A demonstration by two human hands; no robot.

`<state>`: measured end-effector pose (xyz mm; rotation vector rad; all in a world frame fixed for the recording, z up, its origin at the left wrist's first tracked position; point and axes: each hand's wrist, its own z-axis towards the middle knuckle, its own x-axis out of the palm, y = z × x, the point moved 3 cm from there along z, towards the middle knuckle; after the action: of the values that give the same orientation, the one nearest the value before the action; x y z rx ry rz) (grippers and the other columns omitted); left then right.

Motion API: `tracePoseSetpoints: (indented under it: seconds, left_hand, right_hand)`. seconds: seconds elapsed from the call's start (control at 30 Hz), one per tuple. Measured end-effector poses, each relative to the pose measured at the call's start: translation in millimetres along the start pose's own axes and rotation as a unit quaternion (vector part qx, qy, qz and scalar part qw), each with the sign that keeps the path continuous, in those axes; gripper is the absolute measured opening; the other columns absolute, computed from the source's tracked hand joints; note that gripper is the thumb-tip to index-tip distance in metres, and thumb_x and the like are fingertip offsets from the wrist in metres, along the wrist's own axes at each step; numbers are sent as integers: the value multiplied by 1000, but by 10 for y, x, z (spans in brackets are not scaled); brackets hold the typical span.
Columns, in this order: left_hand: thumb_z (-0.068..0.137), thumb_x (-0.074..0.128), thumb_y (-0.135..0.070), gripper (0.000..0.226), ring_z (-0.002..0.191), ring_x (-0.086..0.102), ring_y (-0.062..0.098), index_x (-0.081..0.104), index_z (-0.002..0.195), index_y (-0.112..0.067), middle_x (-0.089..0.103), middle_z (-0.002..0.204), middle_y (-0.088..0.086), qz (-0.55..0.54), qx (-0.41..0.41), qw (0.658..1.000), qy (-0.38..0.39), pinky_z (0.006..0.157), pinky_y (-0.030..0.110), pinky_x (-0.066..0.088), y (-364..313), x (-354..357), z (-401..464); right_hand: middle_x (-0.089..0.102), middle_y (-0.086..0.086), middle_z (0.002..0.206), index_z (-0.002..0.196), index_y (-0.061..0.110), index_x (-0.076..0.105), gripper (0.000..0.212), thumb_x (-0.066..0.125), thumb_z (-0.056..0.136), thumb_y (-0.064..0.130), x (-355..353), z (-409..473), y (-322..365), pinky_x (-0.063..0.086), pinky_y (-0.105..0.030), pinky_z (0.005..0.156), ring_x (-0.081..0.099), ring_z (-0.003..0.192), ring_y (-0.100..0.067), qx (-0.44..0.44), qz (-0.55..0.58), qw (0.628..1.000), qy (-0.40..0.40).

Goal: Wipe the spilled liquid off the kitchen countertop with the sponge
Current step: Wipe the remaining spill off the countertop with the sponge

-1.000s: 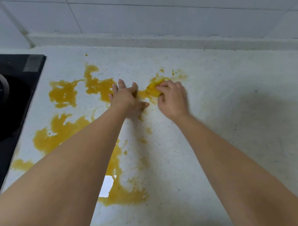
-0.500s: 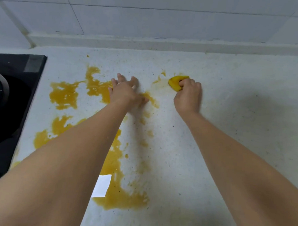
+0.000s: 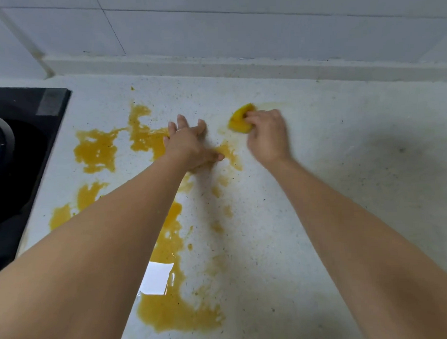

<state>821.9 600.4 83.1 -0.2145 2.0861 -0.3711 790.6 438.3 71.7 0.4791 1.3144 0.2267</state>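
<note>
My right hand [image 3: 267, 136] grips a yellow sponge [image 3: 239, 119] and presses it on the pale speckled countertop [image 3: 344, 190], just right of the spill's far end. Orange-yellow liquid [image 3: 96, 149] lies in several patches across the counter's left half, with a large pool [image 3: 171, 313] near the front edge. My left hand [image 3: 188, 142] rests flat on the counter with fingers spread, its thumb beside a small orange streak [image 3: 228, 154]. My left forearm hides part of the spill.
A black glass hob [image 3: 26, 140] with a burner fills the left edge. A raised ledge and white tiled wall [image 3: 237, 29] run along the back. The counter's right half shows only faint smears.
My right hand has carried the sponge from the streak by my left thumb to the right and farther back, then slightly left again. My left hand has stayed in place.
</note>
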Motion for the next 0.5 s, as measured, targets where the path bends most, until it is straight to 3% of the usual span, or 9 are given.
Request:
tracePoseSetpoints:
  seconds: [0.1, 0.2, 0.27, 0.3, 0.4, 0.43, 0.5]
  left_hand:
    - [76, 71, -49, 96, 144, -18, 30, 14, 151, -30, -16, 158, 7, -4, 1, 1000, 5, 117, 46, -2, 9, 4, 13]
    - [75, 72, -48, 97, 144, -18, 29, 14, 151, -30, -16, 158, 6, -6, -7, 1000, 4, 117, 45, -3, 5, 11, 28]
    - [74, 73, -48, 98, 144, -18, 28, 14, 151, -30, -16, 158, 6, -11, -7, 1000, 3, 117, 45, -3, 6, 16, 34]
    - [74, 73, -48, 98, 144, -18, 28, 14, 151, -30, -16, 158, 6, -11, -5, 1000, 3, 117, 45, -4, 11, 18, 35]
    - [75, 72, -48, 98, 144, -18, 30, 13, 151, -30, -16, 158, 8, -7, -1, 1000, 5, 116, 46, -4, 28, 24, 38]
    - [74, 72, -48, 98, 144, -18, 30, 13, 151, -30, -16, 158, 8, -7, -2, 1000, 4, 116, 46, -4, 31, 24, 44]
    - [74, 73, -48, 99, 144, -18, 30, 15, 151, -29, -16, 158, 8, -11, -4, 1000, 2, 116, 46, -4, 25, 24, 53]
  right_hand:
    - [61, -12, 115, 106, 4, 62, 34, 41, 80, -3, -123, 243, -298, 31, -27, 79, 48, 106, -31, 125, -62, 990, -9]
    - [59, -10, 126, 113, 2, 63, 35, 46, 83, 2, 64, 127, 125, 35, -32, 95, 46, 112, -32, -2, 5, 999, 40]
    - [61, -11, 124, 113, 2, 64, 36, 47, 81, 0, 123, -12, 222, 38, -36, 98, 49, 110, -32, -71, 30, 996, 39]
    - [62, -12, 121, 113, 3, 64, 36, 46, 81, -1, 74, 18, 155, 40, -38, 96, 50, 108, -32, -63, 16, 998, 20]
    - [59, -15, 118, 112, 3, 59, 35, 41, 82, -3, -88, 338, -252, 39, -36, 89, 47, 106, -32, 111, -44, 993, -18]
    - [57, -14, 121, 113, 3, 57, 35, 40, 82, -2, -91, 411, -278, 37, -35, 90, 46, 108, -32, 132, -55, 990, -13]
    - [53, -11, 130, 122, 4, 54, 40, 42, 84, 1, 14, 388, -18, 35, -35, 98, 44, 115, -31, 73, -33, 997, 23]
